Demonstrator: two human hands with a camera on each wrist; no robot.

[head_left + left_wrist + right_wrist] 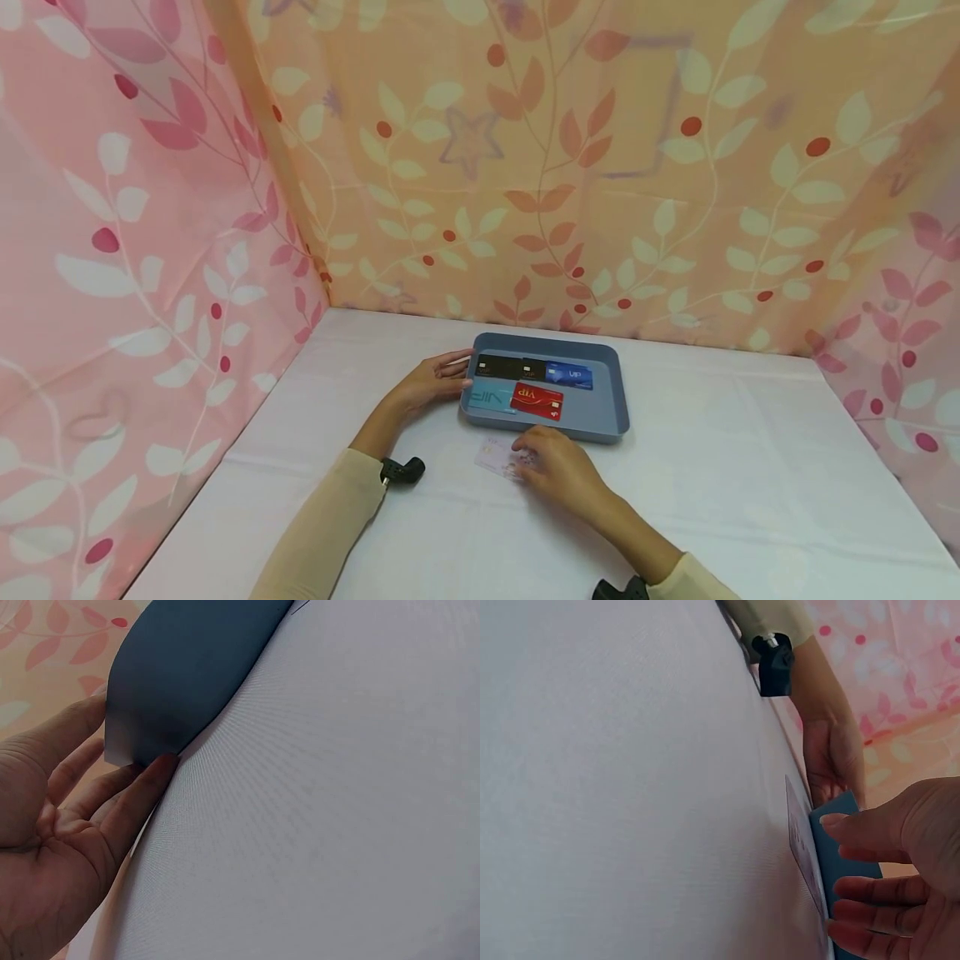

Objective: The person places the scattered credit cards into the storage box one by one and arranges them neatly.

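A blue-grey tray sits on the white tablecloth with several VIP cards lying in it. My left hand touches the tray's left end, fingers extended along the outer wall, as the left wrist view shows close up. In front of the tray a pale purple card lies flat on the cloth. Over its right part is my right hand, thumb and fingertips apart and loosely bent, covering some of the card. The right wrist view shows nothing held in those fingers.
In the tray, a black card, a second black card and a blue card form the far row. A teal card and a red card lie nearer. Patterned curtains enclose the table's back and sides.
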